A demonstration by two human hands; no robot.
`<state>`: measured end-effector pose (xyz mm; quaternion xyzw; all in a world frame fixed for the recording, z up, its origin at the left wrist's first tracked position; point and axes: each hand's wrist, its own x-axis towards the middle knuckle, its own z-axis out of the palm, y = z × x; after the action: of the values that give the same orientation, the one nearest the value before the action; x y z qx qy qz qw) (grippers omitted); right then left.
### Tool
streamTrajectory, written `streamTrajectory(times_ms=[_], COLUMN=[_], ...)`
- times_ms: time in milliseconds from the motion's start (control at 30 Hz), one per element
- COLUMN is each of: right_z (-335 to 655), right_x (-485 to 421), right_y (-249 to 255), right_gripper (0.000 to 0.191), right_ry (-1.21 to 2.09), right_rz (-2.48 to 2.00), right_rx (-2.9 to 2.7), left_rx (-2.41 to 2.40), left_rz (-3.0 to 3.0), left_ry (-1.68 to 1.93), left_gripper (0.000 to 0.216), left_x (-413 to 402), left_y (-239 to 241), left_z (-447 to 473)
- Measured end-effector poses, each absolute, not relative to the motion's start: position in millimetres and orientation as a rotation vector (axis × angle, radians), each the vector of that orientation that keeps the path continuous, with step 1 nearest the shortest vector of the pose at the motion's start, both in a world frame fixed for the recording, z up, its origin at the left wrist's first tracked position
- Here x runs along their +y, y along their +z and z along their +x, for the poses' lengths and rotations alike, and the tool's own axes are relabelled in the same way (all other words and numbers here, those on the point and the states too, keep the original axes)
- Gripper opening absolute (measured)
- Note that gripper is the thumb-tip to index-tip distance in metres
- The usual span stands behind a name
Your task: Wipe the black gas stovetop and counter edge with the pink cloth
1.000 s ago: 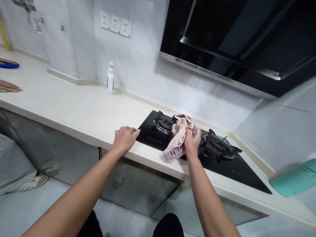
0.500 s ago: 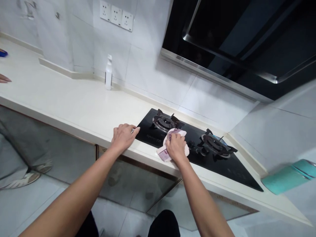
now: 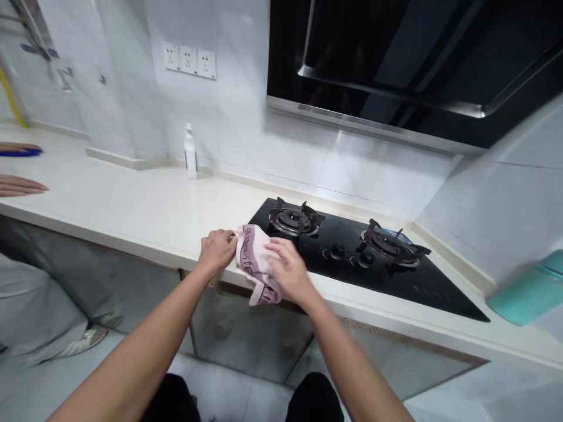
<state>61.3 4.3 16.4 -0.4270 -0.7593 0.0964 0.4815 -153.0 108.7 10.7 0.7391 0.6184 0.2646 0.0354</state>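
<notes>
Head cam view: looking down at a kitchen bench with both forearms reaching in from the bottom, pretty simple setup.

Left hand: the left hand (image 3: 215, 251) sits right at the bench's front edge, fingers pinched closed on the top corner of the towel.

Right hand: the right hand (image 3: 288, 271) is open with fingers spread, pressing lightly on the towel's right side, just over the hob's front edge.

Towel: a pinkish-white dish towel (image 3: 256, 264) with purple print, bunched between both hands and drooping down over the bench's front edge.

Hob: a black glass gas hob (image 3: 396, 290) set into the bench, right beside the towel, with two burners (image 3: 294, 220) and knobs between them.

Back of bench: a white spray bottle (image 3: 190, 152) stands upright by the wall, under a triple wall socket (image 3: 189, 60). A black range hood (image 3: 373, 64) hangs above the hob.

Left end of bench: another person's hand (image 3: 20, 185) lies on the top, and a second one (image 3: 17, 146) is over a blue object (image 3: 21, 152), too cut off to tell what.

Right corner: a blurry teal thing (image 3: 528, 287).
</notes>
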Motion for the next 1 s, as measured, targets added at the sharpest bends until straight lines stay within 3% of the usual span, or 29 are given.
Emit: streamTrajectory(times_ms=[200,400,467,667,833,1000], right_z=[229.0,365.3,371.5,359.0,359.9,361.4], right_x=[-47.3,-73.3,-68.6,-46.1,-35.1,-34.6], right_y=[4.5,-64.4,-71.4,-54.7,-68.9,-76.9], right_gripper=[0.031,0.059,0.065,0.064,0.071,0.083], right_ry=[-0.117,-0.451,-0.458,-0.326,-0.366,-0.323], right_rz=[-1.326,-2.018,-2.078,-2.249,-2.283,-2.36], right_rx=[-1.581,-1.508,-1.615,-1.761,-1.676,-1.694], left_rx=[1.752,1.54,1.446,1.562,1.697,1.418], left_rz=[2.059,2.337,2.557,2.673,2.581,2.637], left_ry=[1.23,1.651,1.486,0.423,0.381,0.406], left_gripper=[0.041,0.039,0.042,0.075,0.085,0.097], left_x=[108.1,82.5,69.5,50.6,36.6,16.5], left_y=[5.0,12.7,21.5,33.0,25.0,14.0], left_z=[-157.0,-149.8,-134.1,-71.9,-35.4,26.3])
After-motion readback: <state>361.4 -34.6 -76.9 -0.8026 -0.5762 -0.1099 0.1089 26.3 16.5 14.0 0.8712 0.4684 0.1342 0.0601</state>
